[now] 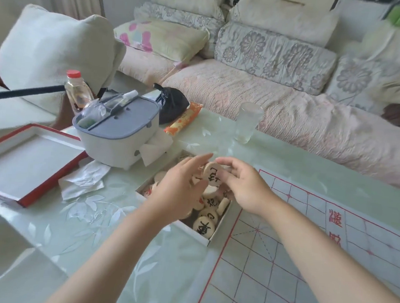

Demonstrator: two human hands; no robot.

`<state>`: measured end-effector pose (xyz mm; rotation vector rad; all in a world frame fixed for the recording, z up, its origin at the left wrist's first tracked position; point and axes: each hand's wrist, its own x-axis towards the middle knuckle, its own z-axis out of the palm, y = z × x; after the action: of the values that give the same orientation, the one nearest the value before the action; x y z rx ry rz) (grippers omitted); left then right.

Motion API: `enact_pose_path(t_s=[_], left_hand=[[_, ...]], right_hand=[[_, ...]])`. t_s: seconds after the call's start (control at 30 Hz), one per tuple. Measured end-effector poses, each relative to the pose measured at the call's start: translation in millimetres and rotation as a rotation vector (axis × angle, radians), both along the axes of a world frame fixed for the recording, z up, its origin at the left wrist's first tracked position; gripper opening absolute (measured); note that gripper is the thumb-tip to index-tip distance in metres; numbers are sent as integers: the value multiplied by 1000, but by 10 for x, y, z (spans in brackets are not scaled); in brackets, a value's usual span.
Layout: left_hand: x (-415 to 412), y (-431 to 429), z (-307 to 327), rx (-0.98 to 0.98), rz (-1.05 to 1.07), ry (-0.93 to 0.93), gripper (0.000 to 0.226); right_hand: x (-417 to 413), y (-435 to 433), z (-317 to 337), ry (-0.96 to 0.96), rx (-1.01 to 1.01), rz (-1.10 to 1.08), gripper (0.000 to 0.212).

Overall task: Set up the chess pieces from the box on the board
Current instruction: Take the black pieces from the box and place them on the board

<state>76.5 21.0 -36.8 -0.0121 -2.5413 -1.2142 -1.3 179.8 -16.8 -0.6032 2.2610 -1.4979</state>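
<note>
Hands meet over the open box (191,234), which sits on the glass surface (105,227) with its right edge just beside the left edge of the board (280,267). The right hand (244,191) holds one round piece (212,175) above the box; its fingers (227,162) curl over the top rim, and the black-character face tilts toward the camera. The left hand (178,188) is alongside, its fingers (203,159) nearly straight and reaching up to the piece's left edge; I cannot tell whether they touch it.

More pieces (204,225) lie jumbled in the box, some marked in black, some in red, several on edge. The board is a pale sheet with a red grid and red characters, and no piece stands on the part that shows.

Left of the box lie a crumpled tissue (82,182) and a red-edged lid (23,165), inside up. Behind stand a grey tub (117,139), a red-capped bottle (77,90), a black bag (171,103), an orange packet (183,118) and a glass (247,123). A sofa (270,109) with cushions runs beyond.
</note>
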Motion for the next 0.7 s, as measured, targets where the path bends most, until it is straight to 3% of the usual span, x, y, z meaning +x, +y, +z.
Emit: enact_pose_path(t_s=[0.17, 0.4, 0.57, 0.7], left_hand=[[279, 223, 112, 150, -109, -132, 40], [636, 713, 250, 336, -224, -227, 32], [713, 975, 119, 356, -322, -348, 28], [673, 1190, -4, 275, -399, -402, 33]], right_hand=[[540, 291, 83, -105, -52, -110, 20], [1155, 812, 147, -38, -9, -206, 26], [1389, 1237, 31, 43, 89, -203, 58], [1471, 1488, -144, 74, 108, -267, 49]])
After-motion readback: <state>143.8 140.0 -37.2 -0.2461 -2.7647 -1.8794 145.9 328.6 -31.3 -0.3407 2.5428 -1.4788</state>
